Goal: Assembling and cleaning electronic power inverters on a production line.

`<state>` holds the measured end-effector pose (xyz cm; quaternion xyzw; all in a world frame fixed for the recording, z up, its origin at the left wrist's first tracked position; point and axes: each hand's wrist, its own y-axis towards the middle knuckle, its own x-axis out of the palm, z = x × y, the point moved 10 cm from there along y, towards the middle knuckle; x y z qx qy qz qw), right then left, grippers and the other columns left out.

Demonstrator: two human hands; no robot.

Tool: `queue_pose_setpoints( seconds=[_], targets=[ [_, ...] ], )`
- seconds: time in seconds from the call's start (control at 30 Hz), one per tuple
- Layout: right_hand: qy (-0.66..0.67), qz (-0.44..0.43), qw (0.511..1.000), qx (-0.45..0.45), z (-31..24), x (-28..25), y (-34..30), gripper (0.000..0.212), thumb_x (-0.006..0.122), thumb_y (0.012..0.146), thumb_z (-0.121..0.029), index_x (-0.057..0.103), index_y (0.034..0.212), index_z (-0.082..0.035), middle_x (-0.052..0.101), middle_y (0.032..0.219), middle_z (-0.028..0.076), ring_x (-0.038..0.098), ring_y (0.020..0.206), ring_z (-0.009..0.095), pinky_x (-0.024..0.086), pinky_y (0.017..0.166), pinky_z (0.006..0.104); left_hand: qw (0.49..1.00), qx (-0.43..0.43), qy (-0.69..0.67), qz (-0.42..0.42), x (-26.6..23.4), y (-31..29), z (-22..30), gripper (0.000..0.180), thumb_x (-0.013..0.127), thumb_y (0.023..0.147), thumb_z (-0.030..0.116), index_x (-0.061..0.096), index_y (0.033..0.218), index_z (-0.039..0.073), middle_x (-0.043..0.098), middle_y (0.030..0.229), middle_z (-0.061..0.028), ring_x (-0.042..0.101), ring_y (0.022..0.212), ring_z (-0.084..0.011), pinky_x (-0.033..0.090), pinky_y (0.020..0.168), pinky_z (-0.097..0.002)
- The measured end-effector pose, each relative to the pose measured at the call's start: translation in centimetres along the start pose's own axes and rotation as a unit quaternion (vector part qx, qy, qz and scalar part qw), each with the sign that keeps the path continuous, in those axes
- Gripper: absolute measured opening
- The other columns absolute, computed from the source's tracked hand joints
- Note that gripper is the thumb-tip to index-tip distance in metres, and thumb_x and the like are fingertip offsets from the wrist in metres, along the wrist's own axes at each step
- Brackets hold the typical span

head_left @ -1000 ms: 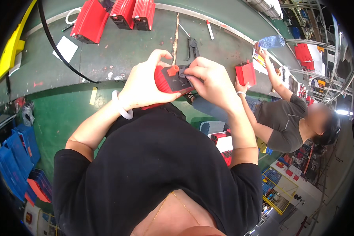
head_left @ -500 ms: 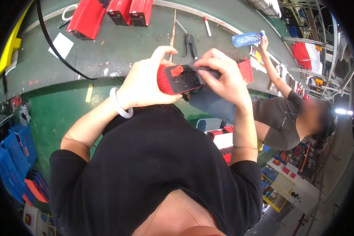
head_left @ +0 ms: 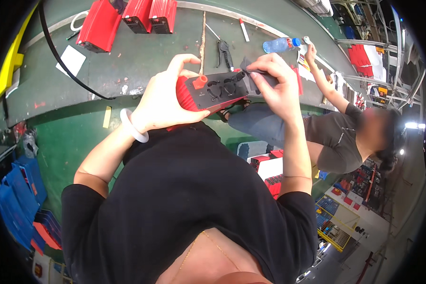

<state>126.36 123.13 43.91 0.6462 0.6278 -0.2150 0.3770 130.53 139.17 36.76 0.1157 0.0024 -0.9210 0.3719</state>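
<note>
My left hand [head_left: 160,100] is wrapped round the left end of a red ribbed metal box [head_left: 186,94], thumb below and fingers above. The box's black end panel [head_left: 204,100] faces up, with a red terminal cap [head_left: 200,82], two round fan openings and a black terminal at its right. In my right hand [head_left: 280,85] a dark grey cloth [head_left: 245,63] is pinched between thumb and fingers. The cloth lies at the panel's right end, beside the black terminal. How far it touches the panel is hidden by my fingers.
Three red boxes [head_left: 99,26] stand at the bench's far left. An air blow gun [head_left: 225,54], a red-and-white marker [head_left: 244,30] and a blue-capped bottle [head_left: 278,45] lie on the bench [head_left: 142,52]. A co-worker [head_left: 336,142] reaches in at right. A black cable [head_left: 61,61] hangs at left.
The box has shifted slightly left and shows more of its panel. My right hand and cloth have moved toward its right end. The co-worker's hand is now apart from the bottle.
</note>
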Motion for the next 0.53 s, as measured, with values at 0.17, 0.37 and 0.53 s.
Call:
queue_pose_setpoints(
  seconds=[0.17,0.37,0.53],
  targets=[
    [0.005,-0.079,0.997,-0.025,-2.1,4.4,-0.6,0.019,0.065,0.071,0.003,0.067,0.089,-0.005,0.058,0.084,0.006,0.059,0.077,0.02,0.047,0.065,0.0279,1.0,0.003,0.002,-0.003,0.3,0.2,0.0,0.079,0.082,0.054,0.022,0.038,0.119,0.007,0.066,0.096,-0.0138,0.064,0.085,-0.0279,0.049,0.08,-0.0346],
    [-0.126,-0.111,0.978,-0.126,-3.0,5.3,-2.0,0.019,0.065,0.071,0.002,0.065,0.088,-0.005,0.058,0.085,0.008,0.06,0.077,0.026,0.05,0.065,0.0348,1.0,-0.01,0.021,-0.011,0.8,0.1,-0.6,0.079,0.081,0.055,0.024,0.039,0.119,0.007,0.066,0.096,-0.0142,0.064,0.086,-0.0279,0.049,0.08,-0.0343],
    [-0.103,-0.08,0.991,-0.024,0.1,3.4,-2.2,0.023,0.068,0.071,-0.004,0.066,0.094,-0.005,0.059,0.089,0.007,0.062,0.082,0.025,0.051,0.069,0.0326,1.0,0.0,0.009,-0.02,0.6,0.1,-0.6,0.08,0.081,0.056,0.025,0.037,0.121,0.009,0.066,0.098,-0.0139,0.064,0.089,-0.0271,0.048,0.083,-0.0354]
  ],
)
